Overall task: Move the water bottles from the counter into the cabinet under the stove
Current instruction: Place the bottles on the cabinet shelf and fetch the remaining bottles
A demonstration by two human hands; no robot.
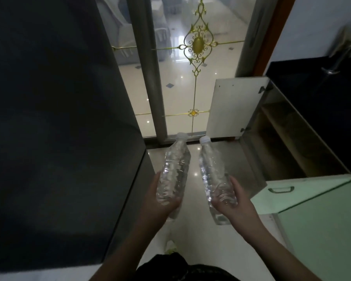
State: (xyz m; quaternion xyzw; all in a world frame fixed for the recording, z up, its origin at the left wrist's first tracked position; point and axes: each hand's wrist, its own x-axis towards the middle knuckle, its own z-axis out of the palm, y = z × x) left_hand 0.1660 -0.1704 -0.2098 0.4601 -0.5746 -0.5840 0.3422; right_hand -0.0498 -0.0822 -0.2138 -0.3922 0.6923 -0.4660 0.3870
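I carry two clear plastic water bottles with white caps, both pointing away from me over the floor. My left hand [160,201] grips the lower half of the left bottle [175,165]. My right hand [235,201] grips the lower half of the right bottle [210,171]. To the right, below the dark counter [316,86], a cabinet [282,138] stands open, its white door [231,106] swung outward. Its inside shows a bare shelf and a dim floor. Both bottles are left of the opening, apart from it.
A tall dark appliance [59,118] fills the left side. Ahead is a glass sliding door [197,47] with gold ornament. At the lower right a pale green cabinet door [312,199] with a handle juts out. Glossy tile floor [193,236] runs between them.
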